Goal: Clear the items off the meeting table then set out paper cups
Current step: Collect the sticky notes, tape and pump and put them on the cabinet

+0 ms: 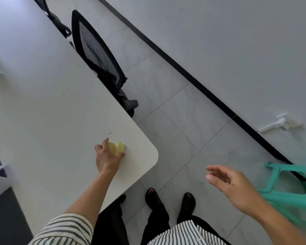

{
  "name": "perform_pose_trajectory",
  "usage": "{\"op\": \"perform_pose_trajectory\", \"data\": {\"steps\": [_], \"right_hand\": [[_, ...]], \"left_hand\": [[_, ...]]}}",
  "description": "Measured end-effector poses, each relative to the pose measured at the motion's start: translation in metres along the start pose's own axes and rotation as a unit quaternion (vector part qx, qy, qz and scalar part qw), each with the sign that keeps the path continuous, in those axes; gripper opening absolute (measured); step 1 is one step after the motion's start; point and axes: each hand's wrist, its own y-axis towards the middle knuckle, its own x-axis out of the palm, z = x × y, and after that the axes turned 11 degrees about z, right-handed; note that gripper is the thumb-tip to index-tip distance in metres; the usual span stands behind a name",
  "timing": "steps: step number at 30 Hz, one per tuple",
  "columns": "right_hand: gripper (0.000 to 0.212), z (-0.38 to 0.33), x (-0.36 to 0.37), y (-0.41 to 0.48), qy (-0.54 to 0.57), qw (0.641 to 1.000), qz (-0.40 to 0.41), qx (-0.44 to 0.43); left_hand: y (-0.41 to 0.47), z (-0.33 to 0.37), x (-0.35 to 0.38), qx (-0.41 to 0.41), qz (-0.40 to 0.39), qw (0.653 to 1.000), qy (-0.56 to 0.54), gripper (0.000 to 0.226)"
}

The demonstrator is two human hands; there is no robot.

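While the left hand [107,159] grips the yellow notes [118,147] near the tabletop's [60,103] rounded corner, the right hand [234,184] hangs over the floor [184,114], fingers loosely spread, holding nothing. A mesh chair [97,50] stands beside the tabletop.

Office meeting room: long white table [42,106], mesh chairs [97,50].

Matt table [51,103] — mesh chair [97,50]

Green-striped white shirt sleeves [64,228], black trousers [155,220], black open-toed shoes [188,202]
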Motion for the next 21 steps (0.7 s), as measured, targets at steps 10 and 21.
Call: {"op": "perform_pose_trajectory", "data": {"steps": [10,21], "right_hand": [[0.020,-0.023,-0.034,0.033,0.038,0.998,0.016,-0.041],[0.018,-0.024,-0.130,0.147,0.062,0.997,0.000,-0.056]], "left_hand": [[-0.014,0.051,-0.020,-0.091,-0.056,0.974,-0.201,0.028],[-0.032,0.208,-0.003,-0.023,-0.027,0.955,-0.293,0.020]]}}
